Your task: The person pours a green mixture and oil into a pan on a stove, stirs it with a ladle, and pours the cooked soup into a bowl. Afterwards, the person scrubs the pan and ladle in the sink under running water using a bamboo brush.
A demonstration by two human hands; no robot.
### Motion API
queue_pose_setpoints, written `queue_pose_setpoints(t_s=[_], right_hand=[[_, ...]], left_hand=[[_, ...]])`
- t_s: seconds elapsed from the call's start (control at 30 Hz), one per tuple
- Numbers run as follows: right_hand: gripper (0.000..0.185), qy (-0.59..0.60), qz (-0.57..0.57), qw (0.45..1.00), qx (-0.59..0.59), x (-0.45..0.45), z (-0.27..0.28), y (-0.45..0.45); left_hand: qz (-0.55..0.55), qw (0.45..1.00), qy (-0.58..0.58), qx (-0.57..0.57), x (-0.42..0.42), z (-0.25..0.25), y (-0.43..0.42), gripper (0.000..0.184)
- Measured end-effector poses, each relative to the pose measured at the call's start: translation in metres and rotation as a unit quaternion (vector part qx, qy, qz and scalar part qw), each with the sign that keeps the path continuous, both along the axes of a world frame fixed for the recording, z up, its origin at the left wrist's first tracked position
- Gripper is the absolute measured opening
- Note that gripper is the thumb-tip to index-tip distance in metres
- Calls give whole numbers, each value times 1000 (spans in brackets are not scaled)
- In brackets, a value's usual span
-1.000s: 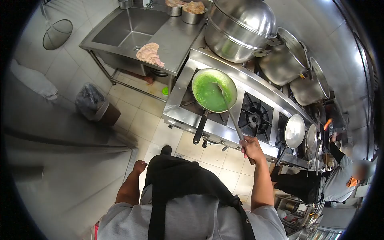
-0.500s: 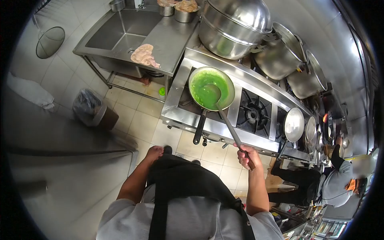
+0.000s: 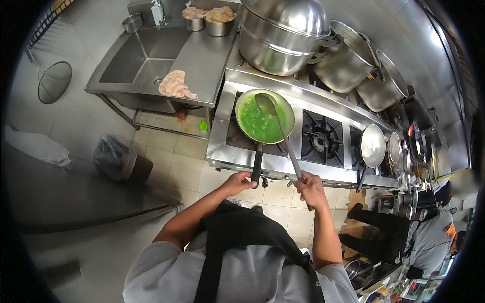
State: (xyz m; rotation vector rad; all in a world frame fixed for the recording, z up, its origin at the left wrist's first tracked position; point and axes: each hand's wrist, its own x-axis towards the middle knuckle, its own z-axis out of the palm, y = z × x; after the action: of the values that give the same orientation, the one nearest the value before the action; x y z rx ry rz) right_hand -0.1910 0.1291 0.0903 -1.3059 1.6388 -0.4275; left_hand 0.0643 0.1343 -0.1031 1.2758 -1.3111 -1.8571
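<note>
A pan (image 3: 289, 112) of green liquid sits on the leftmost burner, its black handle (image 3: 257, 164) pointing toward me. Held in my right hand (image 3: 310, 190) is the long handle of a ladle (image 3: 289, 146), whose bowl rests in the upper part of the green liquid. My left hand (image 3: 238, 184) is at the end of the pan handle, thumb and fingers apart beside it; the handle does not look gripped.
Right of the pan are a bare burner (image 3: 320, 142) and more pans (image 3: 372, 146). Large pots (image 3: 284, 48) stand behind. At left are a sink (image 3: 136, 60), a pinkish cloth (image 3: 175, 85) and a bin (image 3: 114, 156). Another person (image 3: 429, 237) stands far right.
My left hand has moved up and right from beside my body to the pan handle. The ladle bowl has shifted toward the pan's far side, with my right hand still on its handle.
</note>
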Motion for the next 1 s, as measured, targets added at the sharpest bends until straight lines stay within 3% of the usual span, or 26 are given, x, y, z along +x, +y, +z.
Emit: queue_pose_setpoints(t_s=[0.1, 0.23, 0.47, 0.7, 1.0], right_hand=[[23, 136, 83, 980, -116, 8, -11, -23], [26, 275, 149, 933, -178, 12, -30, -45], [40, 398, 219, 883, -116, 10, -13, -39], [29, 442, 290, 845, -81, 8, 28, -20], [23, 410, 282, 868, -8, -2, 69, -10]], left_hand=[[-31, 999, 17, 11, -4, 13, 0, 39], [-36, 997, 57, 31, -2, 20, -2, 33], [-50, 995, 72, 42, 0, 18, -4, 31], [-34, 990, 120, 70, -2, 8, -7, 30], [-37, 988, 134, 68, -2, -1, -8, 30]])
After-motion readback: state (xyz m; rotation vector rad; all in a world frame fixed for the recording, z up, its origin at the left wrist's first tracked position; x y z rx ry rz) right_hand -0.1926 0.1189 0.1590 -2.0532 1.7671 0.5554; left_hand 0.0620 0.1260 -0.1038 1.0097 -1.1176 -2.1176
